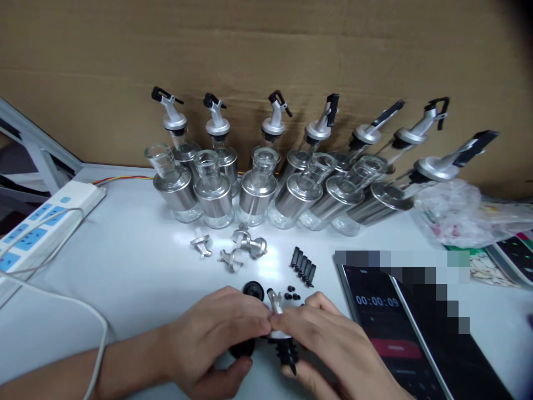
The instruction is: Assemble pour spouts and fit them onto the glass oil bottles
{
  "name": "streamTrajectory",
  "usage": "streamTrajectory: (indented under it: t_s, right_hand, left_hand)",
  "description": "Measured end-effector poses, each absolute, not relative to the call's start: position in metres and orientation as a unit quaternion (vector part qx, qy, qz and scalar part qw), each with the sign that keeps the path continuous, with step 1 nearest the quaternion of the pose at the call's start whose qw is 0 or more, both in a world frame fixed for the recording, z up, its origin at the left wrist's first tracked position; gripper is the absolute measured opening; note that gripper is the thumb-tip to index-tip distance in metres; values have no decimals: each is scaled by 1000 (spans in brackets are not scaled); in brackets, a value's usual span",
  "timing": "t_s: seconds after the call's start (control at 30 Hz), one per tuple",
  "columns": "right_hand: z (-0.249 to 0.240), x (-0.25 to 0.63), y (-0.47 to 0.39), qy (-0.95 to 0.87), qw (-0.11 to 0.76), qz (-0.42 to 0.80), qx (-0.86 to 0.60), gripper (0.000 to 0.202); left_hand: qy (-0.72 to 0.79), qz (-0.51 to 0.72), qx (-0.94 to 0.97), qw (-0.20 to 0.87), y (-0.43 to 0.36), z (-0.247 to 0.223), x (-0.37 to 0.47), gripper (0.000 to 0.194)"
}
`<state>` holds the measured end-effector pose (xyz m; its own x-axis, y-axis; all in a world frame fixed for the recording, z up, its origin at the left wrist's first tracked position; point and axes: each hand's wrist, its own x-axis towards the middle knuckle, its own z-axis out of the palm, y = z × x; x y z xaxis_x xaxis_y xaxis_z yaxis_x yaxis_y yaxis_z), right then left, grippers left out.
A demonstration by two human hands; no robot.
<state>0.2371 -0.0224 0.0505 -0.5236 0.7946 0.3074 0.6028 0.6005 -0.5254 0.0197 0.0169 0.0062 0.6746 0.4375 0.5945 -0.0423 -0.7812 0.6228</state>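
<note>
Between my two hands is a pourer spout with a silver body (275,304) and a black ribbed stopper (287,353), its stopper end pointing toward me. My right hand (337,341) is closed around it, fingers over the silver collar and thumb beside the stopper. The fingertips of my left hand (208,333) press on the collar from the other side, its thumb apart below. A black round piece (242,349) lies partly hidden under my left fingers. Just beyond my hands are another black round stopper (254,290) and several small black caps (291,295).
Silver spout heads (244,247) lie mid-table, near a row of black levers (303,266). Open glass bottles (256,194) stand behind, before bottles with pourers (273,125). A phone timer (383,328) is at right, plastic bags (449,214) beyond. A power strip (41,222) and white cable (97,316) are left.
</note>
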Motion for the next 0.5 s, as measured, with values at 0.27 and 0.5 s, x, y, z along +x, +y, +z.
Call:
streamTrajectory:
  t_s: [0.27,0.5]
  right_hand:
    - [49,234,-22,-820,302,228,-430,28]
    - [44,228,-26,-798,288,305,-432,29]
  left_hand:
    - [160,380,869,274,14,4,20,26]
    - [211,337,886,238,12,3,21,22]
